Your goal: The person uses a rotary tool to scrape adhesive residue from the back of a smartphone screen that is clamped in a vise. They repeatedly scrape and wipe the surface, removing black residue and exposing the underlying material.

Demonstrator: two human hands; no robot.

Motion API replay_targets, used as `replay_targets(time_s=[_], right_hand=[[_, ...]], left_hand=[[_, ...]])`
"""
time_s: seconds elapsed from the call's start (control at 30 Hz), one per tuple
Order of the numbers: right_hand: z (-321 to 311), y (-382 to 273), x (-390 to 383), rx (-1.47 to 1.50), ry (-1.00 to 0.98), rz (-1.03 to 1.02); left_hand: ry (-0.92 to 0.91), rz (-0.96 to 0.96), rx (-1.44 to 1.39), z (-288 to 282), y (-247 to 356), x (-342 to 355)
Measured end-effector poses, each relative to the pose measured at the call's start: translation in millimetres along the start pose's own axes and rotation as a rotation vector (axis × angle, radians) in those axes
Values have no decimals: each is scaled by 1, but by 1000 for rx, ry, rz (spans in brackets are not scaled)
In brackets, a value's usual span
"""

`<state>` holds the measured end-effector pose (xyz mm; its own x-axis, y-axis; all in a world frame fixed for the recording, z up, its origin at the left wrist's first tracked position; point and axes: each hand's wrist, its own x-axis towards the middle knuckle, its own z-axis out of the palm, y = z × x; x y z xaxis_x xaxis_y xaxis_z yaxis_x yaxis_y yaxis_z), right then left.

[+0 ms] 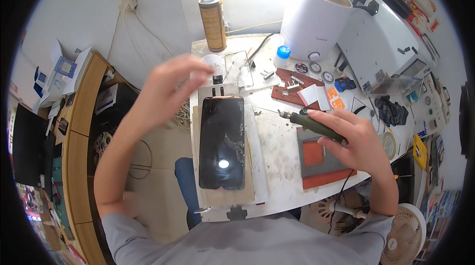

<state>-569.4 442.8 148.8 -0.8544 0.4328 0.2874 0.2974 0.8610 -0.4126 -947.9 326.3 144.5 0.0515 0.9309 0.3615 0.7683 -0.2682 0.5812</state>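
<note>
My right hand (346, 134) is wrapped round a green handheld rotary tool (316, 125), whose thin metal shaft points left toward the phone. In front of me lies a black phone screen (222, 146), cracked and scuffed along its right edge, with a light reflected in it. It rests on a pale flat holder (250, 186) with a metal clamp piece (217, 89) at the far end. My left hand (173, 87) is raised beyond the screen's far left corner, slightly blurred. Its thumb and fingers are apart near a small clear cup (213, 62), and nothing shows in them.
A spray can (212, 22) and a white cylindrical appliance (316, 20) stand at the back. Right of the screen are a blue-capped bottle (282, 56), a reddish-brown tray (289, 98), a grey and red pad (316, 154) and a metal-grey box (383, 37). A fan (403, 235) stands lower right.
</note>
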Motion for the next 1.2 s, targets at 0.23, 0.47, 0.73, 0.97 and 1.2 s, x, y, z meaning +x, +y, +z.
replay_targets(time_s=[0.23, 0.47, 0.73, 0.97, 1.2], right_hand=[[-4, 10, 27, -62, -108, -29], [-3, 13, 34, -58, -134, -47], [-2, 15, 33, -59, -157, -44], [1, 15, 32, -39, -155, -50], [1, 14, 30, -55, -167, -49]], left_hand=[[-149, 346, 238, 25, 18, -73], [-123, 349, 186, 30, 9, -75], [-115, 358, 171, 31, 6, -74], [-116, 354, 179, 31, 5, -75], [-115, 354, 188, 32, 5, -76]])
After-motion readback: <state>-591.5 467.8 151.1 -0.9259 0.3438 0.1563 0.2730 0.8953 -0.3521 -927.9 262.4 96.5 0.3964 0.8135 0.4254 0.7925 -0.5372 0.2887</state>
